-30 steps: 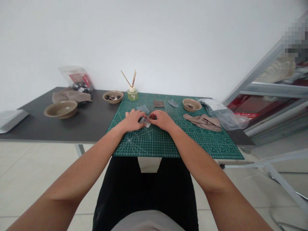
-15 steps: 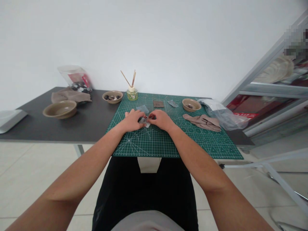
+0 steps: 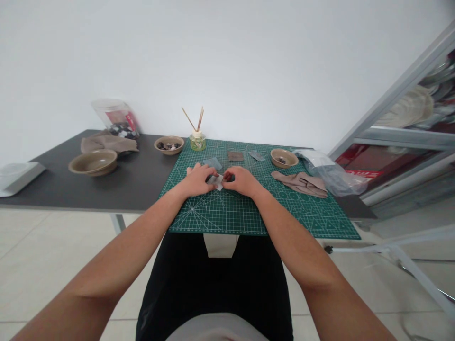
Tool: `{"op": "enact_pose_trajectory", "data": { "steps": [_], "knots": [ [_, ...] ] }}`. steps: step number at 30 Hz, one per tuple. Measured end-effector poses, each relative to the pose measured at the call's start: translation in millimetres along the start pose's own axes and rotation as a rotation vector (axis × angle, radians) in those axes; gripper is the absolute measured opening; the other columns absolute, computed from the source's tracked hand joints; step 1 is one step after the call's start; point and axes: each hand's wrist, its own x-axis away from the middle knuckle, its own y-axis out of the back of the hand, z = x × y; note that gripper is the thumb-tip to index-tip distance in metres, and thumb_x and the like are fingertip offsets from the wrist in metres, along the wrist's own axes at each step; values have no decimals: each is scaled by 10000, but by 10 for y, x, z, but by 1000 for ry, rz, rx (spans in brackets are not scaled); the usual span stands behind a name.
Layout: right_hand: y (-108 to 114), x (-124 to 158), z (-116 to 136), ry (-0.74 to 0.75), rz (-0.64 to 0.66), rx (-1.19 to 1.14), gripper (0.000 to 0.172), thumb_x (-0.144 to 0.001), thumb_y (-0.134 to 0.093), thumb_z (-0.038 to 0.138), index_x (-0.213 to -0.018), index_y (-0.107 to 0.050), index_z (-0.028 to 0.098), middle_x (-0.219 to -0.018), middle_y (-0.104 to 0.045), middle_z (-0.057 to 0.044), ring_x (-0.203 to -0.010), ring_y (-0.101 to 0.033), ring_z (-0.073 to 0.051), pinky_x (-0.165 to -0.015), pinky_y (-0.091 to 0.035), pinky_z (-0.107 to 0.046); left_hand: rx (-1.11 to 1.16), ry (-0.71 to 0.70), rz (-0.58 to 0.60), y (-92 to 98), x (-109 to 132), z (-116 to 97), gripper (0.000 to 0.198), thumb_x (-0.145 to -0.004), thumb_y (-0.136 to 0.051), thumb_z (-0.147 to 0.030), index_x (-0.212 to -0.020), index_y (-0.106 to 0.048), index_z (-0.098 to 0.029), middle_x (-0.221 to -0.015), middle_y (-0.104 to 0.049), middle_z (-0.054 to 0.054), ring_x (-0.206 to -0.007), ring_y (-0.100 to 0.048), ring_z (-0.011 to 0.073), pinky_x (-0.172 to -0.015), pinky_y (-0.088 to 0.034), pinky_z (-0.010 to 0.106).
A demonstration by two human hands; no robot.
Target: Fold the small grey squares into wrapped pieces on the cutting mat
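Observation:
My left hand (image 3: 198,181) rests over the green cutting mat (image 3: 245,215), thumb and fingers closed on a small clear, whitish plastic packet (image 3: 219,183). My right hand (image 3: 241,181) meets it from the other side, its fingertips pinched at the packet's edge. What the packet contains is too small to make out. Just beyond my left hand lies a flat clear piece of plastic (image 3: 212,163). Farther back on the mat are a brown square (image 3: 235,156) and another small clear packet (image 3: 256,155).
Bowls with small stones stand at back left (image 3: 169,145) and right (image 3: 284,158); another bowl (image 3: 93,163) is far left. A reed diffuser bottle (image 3: 197,140), brown cloths (image 3: 302,183), a plastic bag (image 3: 334,173), a stone-filled bag (image 3: 119,118) and a white scale (image 3: 21,177) surround the mat.
The view has shifted slightly, moving everything a little right and down. Both hands stay at the small plastic packet; the right fingertips have moved slightly away from the left hand.

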Motion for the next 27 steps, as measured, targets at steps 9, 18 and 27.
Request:
{"op": "enact_pose_trajectory", "data": {
  "steps": [9,18,27],
  "knots": [
    [-57,-31,-8,88,41,40,157,-834,-739,288,-928,-738,162,-849,-676,-29,-835,-581,-156,-809,-405,-284,-9,-29,-8,-17,-3,-7,342,-823,-587,-467,-1075,-637,-241,-1117,-645,104,-1063,-476,342,-825,-326,449],
    [-49,-34,-26,15,-23,124,119,-743,-761,259,-748,-693,162,-777,-638,-17,-758,-539,-150,-726,-380,-274,2,-13,3,5,-6,-14,362,-812,-601,-457,-1098,-647,-239,-1122,-645,98,-1067,-472,336,-825,-320,445],
    [-85,-115,-10,19,-22,124,134,-820,-714,284,-858,-717,155,-830,-644,-35,-812,-553,-161,-782,-386,-288,-4,-29,-4,-6,-9,6,343,-816,-597,-460,-1068,-633,-229,-1113,-651,95,-1068,-474,340,-821,-323,440]
  ]
}}
